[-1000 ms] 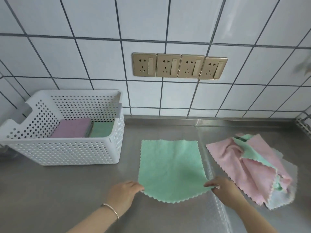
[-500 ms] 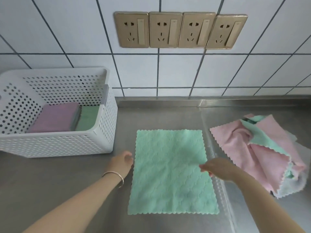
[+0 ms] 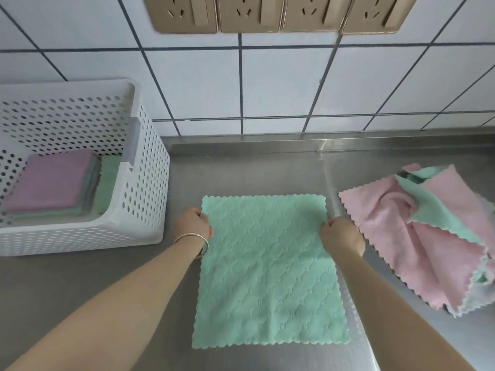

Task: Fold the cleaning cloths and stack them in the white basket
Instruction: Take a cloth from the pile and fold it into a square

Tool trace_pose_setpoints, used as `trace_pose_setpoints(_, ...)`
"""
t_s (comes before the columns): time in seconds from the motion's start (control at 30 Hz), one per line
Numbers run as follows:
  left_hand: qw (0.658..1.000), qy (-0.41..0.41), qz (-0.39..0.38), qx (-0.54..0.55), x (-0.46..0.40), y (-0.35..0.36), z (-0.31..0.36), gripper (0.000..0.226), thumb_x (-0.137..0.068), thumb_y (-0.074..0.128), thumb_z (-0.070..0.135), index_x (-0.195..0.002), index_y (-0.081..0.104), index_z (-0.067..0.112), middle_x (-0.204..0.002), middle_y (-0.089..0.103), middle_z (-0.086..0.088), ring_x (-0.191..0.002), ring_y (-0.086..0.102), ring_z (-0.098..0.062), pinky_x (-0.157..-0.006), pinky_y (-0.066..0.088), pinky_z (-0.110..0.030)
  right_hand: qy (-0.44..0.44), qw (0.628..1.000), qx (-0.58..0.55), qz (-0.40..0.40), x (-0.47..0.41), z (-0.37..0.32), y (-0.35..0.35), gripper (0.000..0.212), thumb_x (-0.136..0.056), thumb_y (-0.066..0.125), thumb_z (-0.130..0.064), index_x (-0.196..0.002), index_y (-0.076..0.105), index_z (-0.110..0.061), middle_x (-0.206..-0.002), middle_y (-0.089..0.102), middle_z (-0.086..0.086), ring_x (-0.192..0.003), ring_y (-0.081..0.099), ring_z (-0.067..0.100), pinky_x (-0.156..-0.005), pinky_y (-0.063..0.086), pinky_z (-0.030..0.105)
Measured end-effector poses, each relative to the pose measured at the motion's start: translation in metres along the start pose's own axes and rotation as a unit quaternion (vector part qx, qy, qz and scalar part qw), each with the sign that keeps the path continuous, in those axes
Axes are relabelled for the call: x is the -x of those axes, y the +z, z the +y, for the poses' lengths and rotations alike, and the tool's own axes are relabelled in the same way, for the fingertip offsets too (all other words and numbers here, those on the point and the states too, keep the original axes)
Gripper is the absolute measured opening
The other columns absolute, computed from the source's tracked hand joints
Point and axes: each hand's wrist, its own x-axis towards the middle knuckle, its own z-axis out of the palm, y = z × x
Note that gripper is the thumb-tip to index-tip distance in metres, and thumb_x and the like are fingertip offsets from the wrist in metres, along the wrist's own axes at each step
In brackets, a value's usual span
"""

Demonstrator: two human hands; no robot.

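A green cleaning cloth (image 3: 267, 271) lies spread flat on the steel counter in front of me. My left hand (image 3: 193, 223) grips its left edge near the far corner, fingers curled on the hem. My right hand (image 3: 341, 235) grips the right edge near the far corner in the same way. The white perforated basket (image 3: 144, 188) stands at the left against the wall. Inside it lies a stack of folded cloths (image 3: 53, 183) with a purple one on top, and a green folded cloth (image 3: 107, 180) beside it.
A loose heap of pink and green cloths (image 3: 428, 236) lies at the right on the counter (image 3: 241, 172). The tiled wall with a row of gold sockets (image 3: 278, 14) rises just behind.
Both hands have slid from the cloth's near edge up along its sides to the far corners. The camera has moved closer and tilted down.
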Motion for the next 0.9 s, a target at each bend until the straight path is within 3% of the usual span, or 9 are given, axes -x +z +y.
trace_pose_setpoints(0.2, 0.999, 0.01, 0.047, 0.025, 0.007, -0.002, -0.002, 0.012, -0.093, 0.043, 0.017, -0.1, 0.05, 0.01, -0.062, 0.062, -0.004, -0.061, 0.064, -0.024, -0.059, 0.05, -0.029, 0.009, 0.997, -0.059, 0.056, 0.015, -0.004, 0.001, 0.018, -0.092, 0.042, -0.016, -0.108, 0.044, -0.009, -0.094, 0.061, 0.01, -0.08, 0.057, 0.029, -0.064, 0.042, 0.031)
trace_pose_setpoints(0.33, 0.977, 0.196, 0.033, -0.082, 0.041, 0.002, -0.019, 0.013, -0.088, 0.055, 0.023, -0.096, 0.048, 0.015, -0.086, 0.055, 0.001, -0.081, 0.059, -0.026, -0.069, 0.044, -0.032, -0.176, 0.975, -0.042, 0.131, 0.052, 0.003, 0.017, 0.023, -0.082, 0.058, -0.013, -0.104, 0.051, -0.01, -0.092, 0.058, 0.004, -0.083, 0.053, 0.025, -0.069, 0.044, 0.034)
trace_pose_setpoints(0.43, 0.88, 0.441, 0.017, -0.177, 0.076, 0.015, -0.045, 0.027, -0.079, 0.064, 0.022, -0.104, 0.056, 0.018, -0.103, 0.058, 0.003, -0.09, 0.061, -0.018, -0.073, 0.051, -0.031, -0.352, 0.922, -0.007, 0.161, 0.093, 0.004, 0.045, 0.031, -0.062, 0.076, -0.013, -0.09, 0.062, -0.014, -0.085, 0.063, 0.002, -0.076, 0.061, 0.024, -0.061, 0.051, 0.034)
trace_pose_setpoints(0.5, 0.813, 0.527, 0.0, -0.25, 0.097, 0.024, -0.061, 0.042, -0.075, 0.055, 0.039, -0.114, 0.057, 0.022, -0.114, 0.061, 0.006, -0.102, 0.061, -0.014, -0.08, 0.054, -0.029, -0.414, 0.898, 0.024, 0.146, 0.117, 0.005, 0.062, 0.032, -0.065, 0.066, -0.02, -0.097, 0.064, -0.018, -0.095, 0.068, 0.0, -0.086, 0.066, 0.022, -0.067, 0.055, 0.031)
trace_pose_setpoints(0.6, 0.775, 0.532, -0.056, -0.335, 0.114, 0.031, -0.088, 0.067, -0.072, 0.039, 0.054, -0.126, 0.054, 0.017, -0.134, 0.054, 0.003, -0.127, 0.039, -0.016, -0.1, 0.045, -0.035, -0.428, 0.895, 0.094, 0.085, 0.138, 0.022, 0.084, 0.054, -0.073, 0.036, -0.029, -0.119, 0.061, -0.017, -0.126, 0.061, 0.002, -0.12, 0.049, 0.021, -0.099, 0.039, 0.036)
trace_pose_setpoints(0.67, 0.749, 0.537, -0.08, -0.381, 0.118, 0.026, -0.111, 0.076, -0.073, 0.04, 0.056, -0.137, 0.039, 0.016, -0.151, 0.031, 0.001, -0.137, 0.021, -0.02, -0.11, 0.02, -0.037, -0.428, 0.891, 0.13, 0.072, 0.146, 0.043, 0.087, 0.056, -0.077, 0.035, -0.034, -0.13, 0.049, -0.018, -0.135, 0.053, 0.001, -0.128, 0.036, 0.021, -0.108, 0.016, 0.035)
trace_pose_setpoints(0.73, 0.739, 0.54, -0.1, -0.39, 0.119, 0.017, -0.128, 0.08, -0.075, 0.04, 0.057, -0.144, 0.028, 0.017, -0.157, 0.009, -0.001, -0.139, 0.013, -0.019, -0.11, 0.008, -0.036, -0.415, 0.897, 0.143, 0.047, 0.153, 0.062, 0.082, 0.057, -0.078, 0.035, -0.037, -0.132, 0.041, -0.021, -0.138, 0.05, -0.001, -0.129, 0.033, 0.02, -0.109, 0.007, 0.035)
trace_pose_setpoints(0.83, 0.736, 0.562, -0.09, -0.368, 0.125, 0.005, -0.143, 0.07, -0.074, 0.043, 0.054, -0.133, 0.044, 0.015, -0.146, 0.04, -0.001, -0.134, 0.028, -0.019, -0.11, 0.013, -0.029, -0.403, 0.903, 0.143, 0.048, 0.157, 0.083, 0.074, 0.059, -0.074, 0.038, -0.041, -0.13, 0.046, -0.024, -0.137, 0.051, -0.004, -0.128, 0.034, 0.017, -0.109, 0.008, 0.033)
trace_pose_setpoints(0.9, 0.734, 0.58, -0.076, -0.345, 0.129, -0.002, -0.147, 0.059, -0.074, 0.042, 0.048, -0.121, 0.059, 0.016, -0.131, 0.057, 0.001, -0.125, 0.037, -0.013, -0.101, 0.036, -0.022, -0.414, 0.897, 0.145, 0.062, 0.159, 0.096, 0.073, 0.059, -0.071, 0.042, -0.042, -0.126, 0.055, -0.025, -0.136, 0.053, -0.005, -0.127, 0.04, 0.017, -0.109, 0.021, 0.031)
